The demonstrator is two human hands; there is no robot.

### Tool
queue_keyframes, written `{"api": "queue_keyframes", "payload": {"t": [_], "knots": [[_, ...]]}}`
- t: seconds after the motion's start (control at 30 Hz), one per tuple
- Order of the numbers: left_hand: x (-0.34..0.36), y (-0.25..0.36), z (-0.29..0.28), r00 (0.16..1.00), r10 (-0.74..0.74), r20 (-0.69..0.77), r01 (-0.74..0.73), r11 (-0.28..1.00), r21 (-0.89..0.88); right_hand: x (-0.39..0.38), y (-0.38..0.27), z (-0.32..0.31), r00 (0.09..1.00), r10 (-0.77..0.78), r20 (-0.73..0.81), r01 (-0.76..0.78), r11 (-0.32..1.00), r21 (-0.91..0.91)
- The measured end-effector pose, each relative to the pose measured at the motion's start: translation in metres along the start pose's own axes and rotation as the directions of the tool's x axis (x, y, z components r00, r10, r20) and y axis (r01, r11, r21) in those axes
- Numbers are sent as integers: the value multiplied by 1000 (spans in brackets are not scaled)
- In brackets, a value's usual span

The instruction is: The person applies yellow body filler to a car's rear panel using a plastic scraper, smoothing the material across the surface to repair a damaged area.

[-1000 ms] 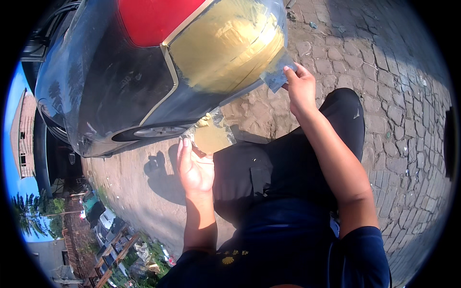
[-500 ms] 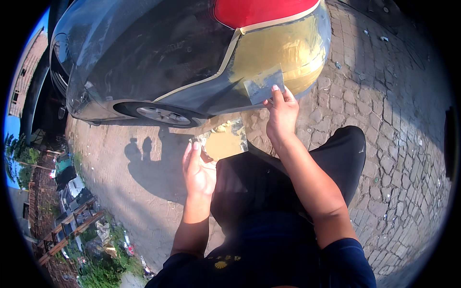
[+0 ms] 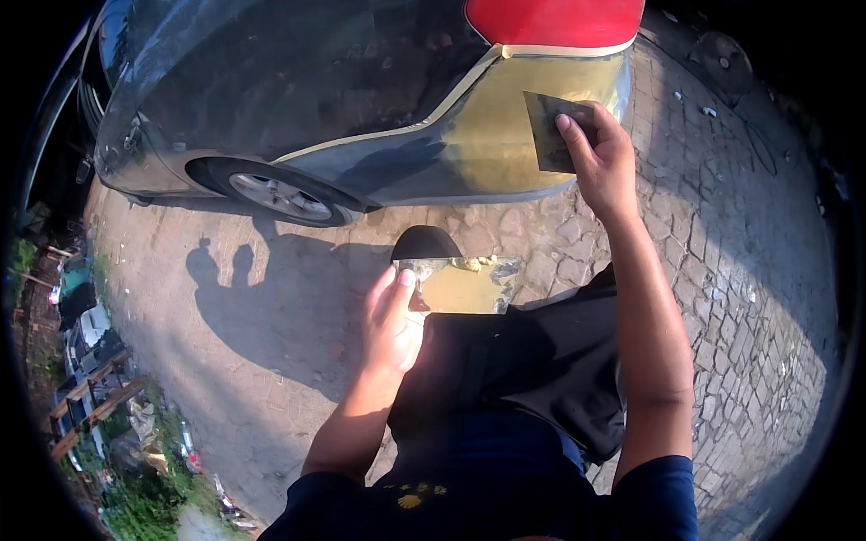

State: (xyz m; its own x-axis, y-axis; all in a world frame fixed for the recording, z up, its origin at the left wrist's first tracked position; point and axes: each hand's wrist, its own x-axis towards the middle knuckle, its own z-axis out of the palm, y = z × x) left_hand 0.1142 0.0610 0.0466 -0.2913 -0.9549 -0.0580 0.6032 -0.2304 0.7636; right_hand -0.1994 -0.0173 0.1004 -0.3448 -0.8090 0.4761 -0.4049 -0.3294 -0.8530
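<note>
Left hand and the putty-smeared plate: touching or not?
Touching. The head view shows the left hand holding the putty-smeared plate by its left end, thumb lying over the upper face.

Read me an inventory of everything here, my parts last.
Spreader: one, dark, right of top centre
Palette: one, greyish edges, centre
Paste: one spread, yellow, on the palette
Car: one, dark, top
Wheel: one, black and silver, upper left
Panel: one, red, on the car
Patch: one, yellow, below the panel
Tape: uncounted, beige, edging the patch
Unclear round object: one, dark, upper right
Paving: many stones, brownish, right
Shadows: several, dark, left and right
Beams: several, brown, lower left
Plants: uncounted, green, lower left
Debris: uncounted, mixed, lower left
Trousers: one pair, black, bottom
Shirt: one, navy, bottom
Forearms: two, above the shirt
Left hand: one, holding the palette
Right hand: one, holding the spreader
</note>
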Motion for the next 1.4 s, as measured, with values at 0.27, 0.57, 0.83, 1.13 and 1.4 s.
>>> {"api": "queue_keyframes", "payload": {"t": [0.27, 0.57, 0.83, 1.13, 1.4], "knots": [[-5, -11, -38, 999, -36, -37, 36, 999, -8, 36, 6, 20, 988, -147, -53, 134, 970, -201], [6, -15, -42, 999, -49, 5, 49, 999, -24, 40, 8, 27, 987, -121, -109, 102, 981, -163], [13, -16, -40, 997, -78, 10, 79, 996, -35, 45, 10, 29, 986, -141, -83, 125, 976, -177], [16, -11, -34, 995, -97, -35, 96, 995, -24, 38, 7, 38, 983, -184, -23, 166, 931, -326], [17, -15, -40, 995, -87, -41, 85, 996, -40, 39, 8, 36, 986, -146, -79, 127, 970, -210]]}}
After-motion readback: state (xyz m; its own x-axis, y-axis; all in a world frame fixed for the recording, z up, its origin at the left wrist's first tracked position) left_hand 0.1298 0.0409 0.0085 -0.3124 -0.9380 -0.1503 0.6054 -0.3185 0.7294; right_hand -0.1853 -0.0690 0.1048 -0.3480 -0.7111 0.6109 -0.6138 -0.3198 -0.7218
